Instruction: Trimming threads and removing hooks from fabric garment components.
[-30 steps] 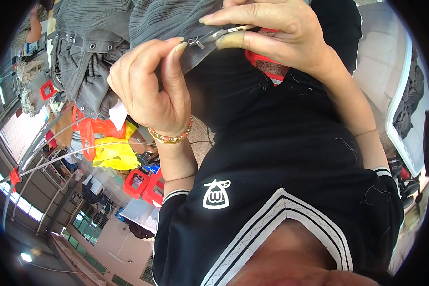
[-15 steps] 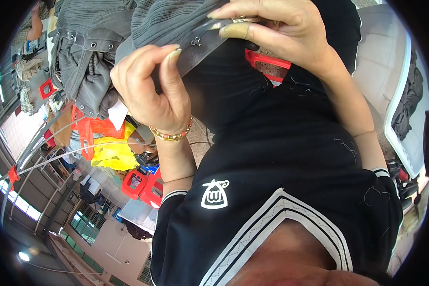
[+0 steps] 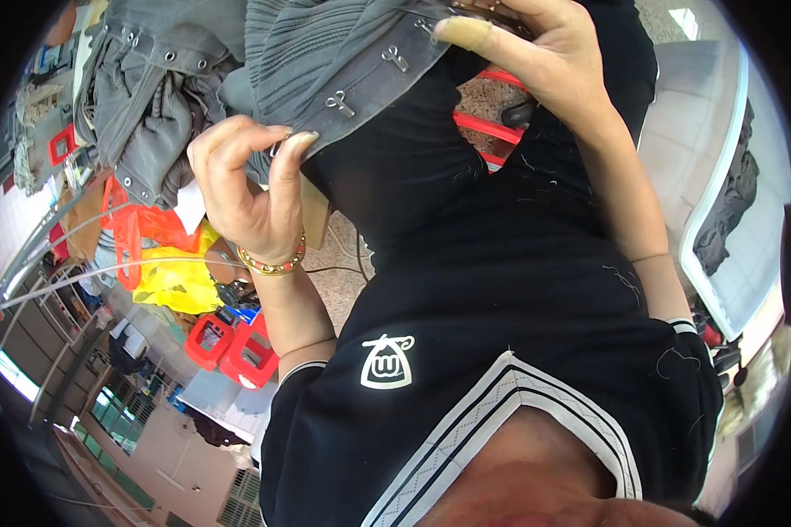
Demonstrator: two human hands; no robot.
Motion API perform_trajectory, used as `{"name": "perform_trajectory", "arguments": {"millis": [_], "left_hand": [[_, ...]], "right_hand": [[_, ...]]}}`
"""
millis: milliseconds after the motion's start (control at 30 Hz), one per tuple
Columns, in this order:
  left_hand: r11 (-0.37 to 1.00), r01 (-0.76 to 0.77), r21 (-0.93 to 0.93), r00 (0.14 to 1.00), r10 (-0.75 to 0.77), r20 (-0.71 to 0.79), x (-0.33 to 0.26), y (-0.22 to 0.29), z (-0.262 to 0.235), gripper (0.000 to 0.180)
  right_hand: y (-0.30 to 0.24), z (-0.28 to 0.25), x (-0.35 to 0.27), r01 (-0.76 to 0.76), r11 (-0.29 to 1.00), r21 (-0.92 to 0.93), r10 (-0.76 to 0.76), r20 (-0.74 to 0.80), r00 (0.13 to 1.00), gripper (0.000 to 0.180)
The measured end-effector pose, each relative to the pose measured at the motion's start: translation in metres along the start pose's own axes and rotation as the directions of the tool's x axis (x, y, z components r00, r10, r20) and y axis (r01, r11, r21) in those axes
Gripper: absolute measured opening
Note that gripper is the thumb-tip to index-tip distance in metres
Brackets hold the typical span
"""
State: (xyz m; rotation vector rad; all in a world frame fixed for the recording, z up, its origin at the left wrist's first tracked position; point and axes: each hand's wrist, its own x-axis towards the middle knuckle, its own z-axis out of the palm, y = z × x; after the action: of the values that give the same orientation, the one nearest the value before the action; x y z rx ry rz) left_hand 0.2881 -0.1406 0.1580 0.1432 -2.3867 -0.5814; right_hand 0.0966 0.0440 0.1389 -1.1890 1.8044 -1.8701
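Observation:
A grey ribbed garment (image 3: 312,53) lies across my lap, with a smooth dark band (image 3: 369,95) along its edge. Several metal hooks (image 3: 340,104) are fixed on that band. My left hand (image 3: 250,180), with a beaded bracelet at the wrist, pinches the band's left end between thumb and fingers, where a bit of metal shows. At the band's right end, my right hand (image 3: 554,57) is closed on it, its thumb in a tan covering. A metallic piece shows by the right fingers at the top edge; I cannot tell what it is.
More grey garments with metal eyelets (image 3: 154,92) are heaped at the left. Below them are a red plastic bag (image 3: 163,220), a yellow bag (image 3: 180,281) and red stools (image 3: 248,351). A white bin (image 3: 721,202) holding dark cloth stands on the right.
My hands have moved apart, the left one down and leftward, the right one slightly up. More of the band now lies stretched between them, showing several hooks.

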Motion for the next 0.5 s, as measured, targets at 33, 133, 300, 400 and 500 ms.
{"name": "perform_trajectory", "arguments": {"millis": [33, 133, 300, 400, 500], "left_hand": [[0.999, 0.033, -0.033, 0.999, -0.033, -0.011, -0.005, -0.005, -0.002, 0.026], [0.993, 0.103, -0.052, 0.994, -0.104, -0.035, -0.019, -0.018, -0.01, 0.024], [0.98, 0.182, -0.085, 0.979, -0.188, -0.072, -0.033, -0.035, -0.012, 0.02], [0.982, 0.187, -0.032, 0.981, -0.188, -0.056, -0.037, -0.051, -0.009, 0.016], [0.966, 0.243, -0.082, 0.97, -0.244, 0.009, -0.035, -0.053, -0.009, 0.014]], "right_hand": [[-0.002, 0.001, 0.001, 0.004, 1.0, 0.001, -0.004, 0.02, 1.0, 0.028], [-0.011, 0.004, 0.002, -0.013, 0.999, -0.04, 0.015, 0.045, 0.999, 0.031], [-0.018, 0.011, 0.002, -0.087, 0.996, -0.036, 0.089, 0.059, 0.994, 0.033], [-0.027, 0.016, 0.005, -0.082, 0.993, -0.088, 0.088, 0.065, 0.994, 0.035], [-0.03, 0.02, 0.004, -0.109, 0.988, -0.105, 0.117, 0.073, 0.99, 0.036]]}}
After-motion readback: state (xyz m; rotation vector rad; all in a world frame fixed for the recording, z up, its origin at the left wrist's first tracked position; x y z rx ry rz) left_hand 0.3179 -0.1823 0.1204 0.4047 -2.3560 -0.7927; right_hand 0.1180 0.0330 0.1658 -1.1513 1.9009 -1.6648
